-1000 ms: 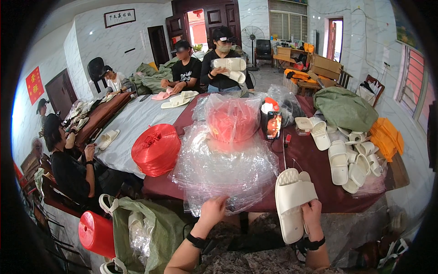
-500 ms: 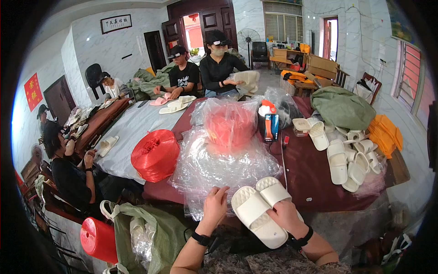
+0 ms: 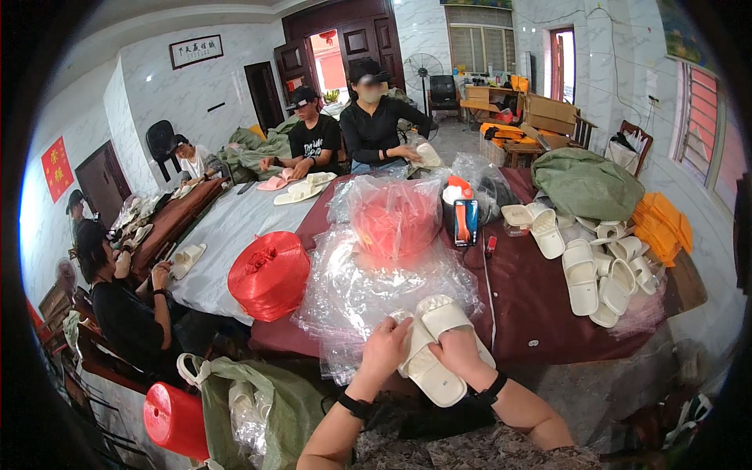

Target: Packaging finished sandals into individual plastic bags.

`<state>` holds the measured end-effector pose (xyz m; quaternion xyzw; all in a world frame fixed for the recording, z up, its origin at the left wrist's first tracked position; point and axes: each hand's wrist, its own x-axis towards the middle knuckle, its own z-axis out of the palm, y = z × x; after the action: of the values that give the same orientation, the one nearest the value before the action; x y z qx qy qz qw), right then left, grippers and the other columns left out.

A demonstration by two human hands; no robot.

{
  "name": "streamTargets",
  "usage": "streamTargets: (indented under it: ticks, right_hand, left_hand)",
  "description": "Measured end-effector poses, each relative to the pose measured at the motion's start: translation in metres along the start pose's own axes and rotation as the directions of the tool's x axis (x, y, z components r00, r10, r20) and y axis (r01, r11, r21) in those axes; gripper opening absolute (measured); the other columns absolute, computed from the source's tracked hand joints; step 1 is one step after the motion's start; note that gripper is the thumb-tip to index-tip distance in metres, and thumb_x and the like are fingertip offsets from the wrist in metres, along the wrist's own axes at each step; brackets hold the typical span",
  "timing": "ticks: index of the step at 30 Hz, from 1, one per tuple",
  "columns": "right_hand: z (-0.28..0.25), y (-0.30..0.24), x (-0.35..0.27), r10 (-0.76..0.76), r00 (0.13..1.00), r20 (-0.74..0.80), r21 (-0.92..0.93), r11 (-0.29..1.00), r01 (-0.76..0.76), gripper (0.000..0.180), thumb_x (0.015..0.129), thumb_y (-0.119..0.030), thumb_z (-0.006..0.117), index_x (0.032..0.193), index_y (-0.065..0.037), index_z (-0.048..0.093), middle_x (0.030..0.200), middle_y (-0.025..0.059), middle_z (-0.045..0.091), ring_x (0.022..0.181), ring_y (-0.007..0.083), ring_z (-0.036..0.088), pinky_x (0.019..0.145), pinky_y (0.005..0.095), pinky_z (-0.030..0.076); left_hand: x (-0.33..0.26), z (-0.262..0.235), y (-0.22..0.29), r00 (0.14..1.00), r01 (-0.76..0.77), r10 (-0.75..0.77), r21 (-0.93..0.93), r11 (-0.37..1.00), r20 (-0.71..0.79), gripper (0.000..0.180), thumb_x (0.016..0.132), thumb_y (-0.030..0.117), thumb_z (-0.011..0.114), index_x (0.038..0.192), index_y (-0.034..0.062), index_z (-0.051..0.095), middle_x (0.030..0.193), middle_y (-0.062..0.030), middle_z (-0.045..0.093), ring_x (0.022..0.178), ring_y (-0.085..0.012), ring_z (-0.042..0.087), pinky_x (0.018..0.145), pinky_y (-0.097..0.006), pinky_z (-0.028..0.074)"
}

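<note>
A pair of cream slide sandals (image 3: 435, 345) lies side by side at the near edge of the dark red table (image 3: 540, 301), soles up toward me. My left hand (image 3: 385, 351) grips the left sandal from its outer side. My right hand (image 3: 458, 352) lies on the pair and holds it against the left. Under and behind the sandals spreads a heap of clear plastic bags (image 3: 368, 282).
A red twine roll (image 3: 269, 274) and a bag with red content (image 3: 395, 219) stand left and behind. Loose cream sandals (image 3: 603, 274) pile at right, near a green sack (image 3: 587, 184) and orange bags (image 3: 662, 223). Several people work along the tables. A green sack (image 3: 258, 407) stands lower left.
One sandal was held in my right hand a second ago; now both sandals are together, brought left and toward the middle, with my left hand off the plastic and on the pair.
</note>
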<state>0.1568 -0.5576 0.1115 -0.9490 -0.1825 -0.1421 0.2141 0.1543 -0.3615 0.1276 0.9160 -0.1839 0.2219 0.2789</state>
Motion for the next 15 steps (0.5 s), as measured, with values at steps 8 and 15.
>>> streamTargets:
  ticks: [8,15]
  right_hand:
    - [0.033,0.008,0.012,0.002,0.985,-0.17,0.078,0.997,0.012,0.032,0.083,-0.029,0.068,0.066,-0.002,0.069,0.064,0.0192,0.064,0.06,0.0371,0.064,0.062,0.047,0.05]
    - [0.032,0.004,0.005,0.095,0.978,-0.185,0.117,0.99,-0.074,0.033,0.085,-0.03,0.066,0.068,-0.001,0.067,0.066,0.0196,0.065,0.065,0.0385,0.064,0.062,0.0494,0.049]
  left_hand:
    - [-0.014,-0.011,0.046,0.992,-0.072,0.082,-0.1,0.992,0.092,0.037,0.088,0.004,0.058,0.124,0.0103,0.063,0.093,-0.0149,0.059,0.08,-0.0378,0.063,0.067,-0.046,0.053]
    - [-0.034,-0.041,0.071,0.952,-0.058,0.114,-0.196,0.979,0.284,0.05,0.09,0.003,0.056,0.138,0.0161,0.054,0.095,-0.0149,0.057,0.082,-0.0379,0.062,0.067,-0.045,0.052]
